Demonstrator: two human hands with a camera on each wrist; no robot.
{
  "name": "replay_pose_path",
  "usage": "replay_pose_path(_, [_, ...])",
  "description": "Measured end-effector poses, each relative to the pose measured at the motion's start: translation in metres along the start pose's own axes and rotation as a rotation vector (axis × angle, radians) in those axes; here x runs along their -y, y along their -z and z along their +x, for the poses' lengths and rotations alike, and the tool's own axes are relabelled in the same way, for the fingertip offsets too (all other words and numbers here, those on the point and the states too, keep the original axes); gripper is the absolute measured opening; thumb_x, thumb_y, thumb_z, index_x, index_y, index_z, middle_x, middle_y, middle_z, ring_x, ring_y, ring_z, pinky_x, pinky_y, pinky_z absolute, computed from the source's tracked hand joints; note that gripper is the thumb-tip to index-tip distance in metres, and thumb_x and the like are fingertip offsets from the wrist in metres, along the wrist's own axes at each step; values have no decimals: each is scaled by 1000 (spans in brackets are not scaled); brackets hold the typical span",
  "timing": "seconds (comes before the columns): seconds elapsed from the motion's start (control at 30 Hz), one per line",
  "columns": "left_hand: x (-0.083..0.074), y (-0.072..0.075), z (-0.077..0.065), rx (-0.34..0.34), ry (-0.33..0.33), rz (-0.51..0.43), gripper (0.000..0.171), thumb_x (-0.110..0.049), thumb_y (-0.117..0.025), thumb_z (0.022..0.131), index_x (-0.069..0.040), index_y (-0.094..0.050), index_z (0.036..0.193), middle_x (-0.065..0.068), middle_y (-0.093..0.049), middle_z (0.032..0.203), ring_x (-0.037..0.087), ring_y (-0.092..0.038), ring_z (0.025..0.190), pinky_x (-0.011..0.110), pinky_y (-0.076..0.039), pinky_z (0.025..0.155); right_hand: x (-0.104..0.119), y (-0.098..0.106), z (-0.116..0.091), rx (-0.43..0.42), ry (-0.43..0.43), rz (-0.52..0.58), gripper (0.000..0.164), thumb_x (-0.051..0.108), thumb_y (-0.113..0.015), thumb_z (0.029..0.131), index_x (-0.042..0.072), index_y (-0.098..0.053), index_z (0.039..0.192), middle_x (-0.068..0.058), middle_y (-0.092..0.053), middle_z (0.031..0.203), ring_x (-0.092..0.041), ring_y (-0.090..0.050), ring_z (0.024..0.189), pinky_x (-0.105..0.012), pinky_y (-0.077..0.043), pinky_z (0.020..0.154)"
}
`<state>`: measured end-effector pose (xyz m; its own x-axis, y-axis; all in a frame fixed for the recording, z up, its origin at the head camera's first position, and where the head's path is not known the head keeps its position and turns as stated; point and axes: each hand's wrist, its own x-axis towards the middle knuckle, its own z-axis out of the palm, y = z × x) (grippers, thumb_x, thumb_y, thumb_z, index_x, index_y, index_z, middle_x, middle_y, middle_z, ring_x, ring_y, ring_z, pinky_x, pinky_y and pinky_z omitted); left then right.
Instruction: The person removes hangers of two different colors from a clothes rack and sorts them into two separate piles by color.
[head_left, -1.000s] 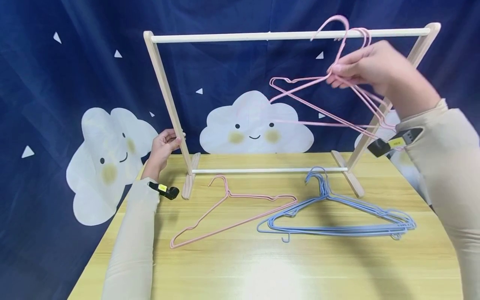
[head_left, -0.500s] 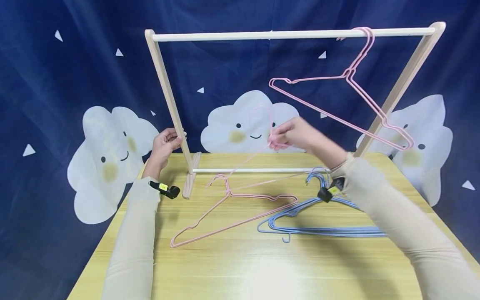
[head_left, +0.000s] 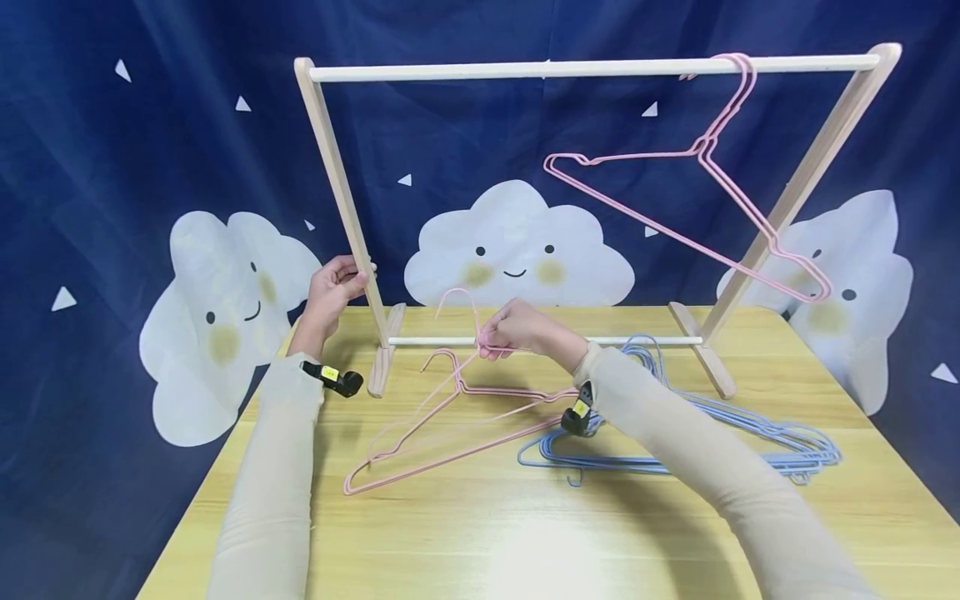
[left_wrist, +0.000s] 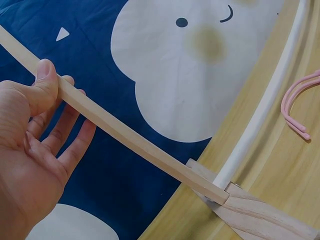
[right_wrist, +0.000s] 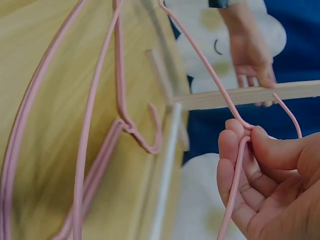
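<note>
My right hand [head_left: 517, 329] pinches a pink clothes hanger [right_wrist: 202, 67] at the neck below its hook, thumb against fingertips. In the head view this hanger overlaps the pink hangers [head_left: 442, 461] lying on the table, and the right wrist view shows it held above them. My left hand [left_wrist: 37, 130] holds the left post [left_wrist: 115, 127] of a wooden clothes rack, thumb on the near side and fingers behind. Two pink hangers [head_left: 622, 223] hang from the rack's top rail [head_left: 465, 72], near its right end.
A pile of blue hangers [head_left: 765, 425] lies on the wooden table [head_left: 420, 542] at the right, partly behind my right forearm. The rack's lower bar [head_left: 637, 341] runs low behind the lying hangers. A dark blue curtain [head_left: 450, 142] with clouds hangs behind.
My right hand has carried the pink hanger from the top rail down and left, over the pink hangers on the table. The left hand stays on the post.
</note>
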<state>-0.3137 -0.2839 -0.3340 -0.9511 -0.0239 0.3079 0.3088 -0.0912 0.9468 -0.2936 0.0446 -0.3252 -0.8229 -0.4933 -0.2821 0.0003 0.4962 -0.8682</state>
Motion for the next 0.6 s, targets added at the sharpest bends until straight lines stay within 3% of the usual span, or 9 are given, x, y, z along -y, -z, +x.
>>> replay_pose_path(0.2, [-1, 0, 0, 3, -2, -15, 15, 2, -62, 98, -13, -64, 102, -9, -77, 91, 5, -70, 87, 18, -60, 78, -13, -17, 19, 31, -38, 73, 15, -5, -63, 94, -11, -73, 104, -6, -75, 74, -13, -70, 65, -26, -62, 70])
replay_pose_path(0.4, [2, 1, 2, 7, -6, -22, 16, 2, -62, 98, -13, -64, 102, -9, -77, 91, 5, -70, 87, 17, -60, 78, -23, -28, 31, 59, -79, 97, 20, -9, -60, 93, -12, -71, 109, -7, -74, 72, -14, -69, 62, -27, -60, 67])
replay_pose_path(0.6, [13, 6, 9, 0, -9, -22, 17, 2, -62, 98, -15, -65, 103, -10, -76, 92, 4, -70, 87, 17, -59, 77, -30, -37, 38, 76, -127, 115, 19, -10, -59, 93, -12, -71, 107, -6, -73, 70, -14, -69, 61, -26, -60, 64])
